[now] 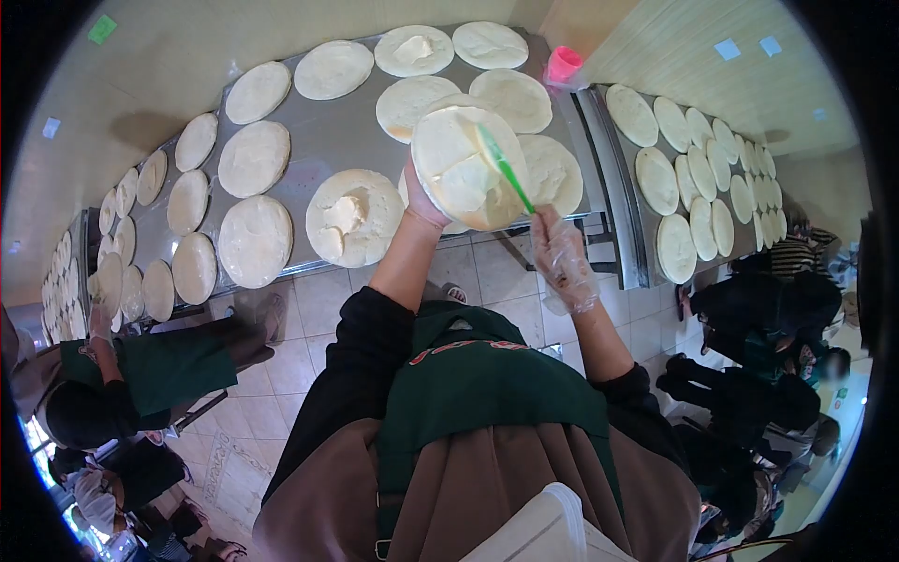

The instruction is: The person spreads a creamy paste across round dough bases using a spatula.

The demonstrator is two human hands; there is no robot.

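My left hand (pixel 424 199) supports a pale round flat bread (pixel 459 183) from its left edge, raised above the front of the metal table. White cream covers part of its top. My right hand (pixel 564 260), in a clear plastic glove, grips a green spatula (pixel 510 173), whose blade lies against the cream near the bread's upper right. Beside my left hand, a bread with lumps of cream (pixel 351 217) rests on the table. Another round bread (pixel 551 173) sits partly hidden behind the held one and the spatula.
The metal table (pixel 314 140) carries several more round breads. A pink cup (pixel 564 64) stands at its back right corner. A second table (pixel 626 220) with breads is at right. A co-worker in a green apron (pixel 178 370) works at left; other people are at right.
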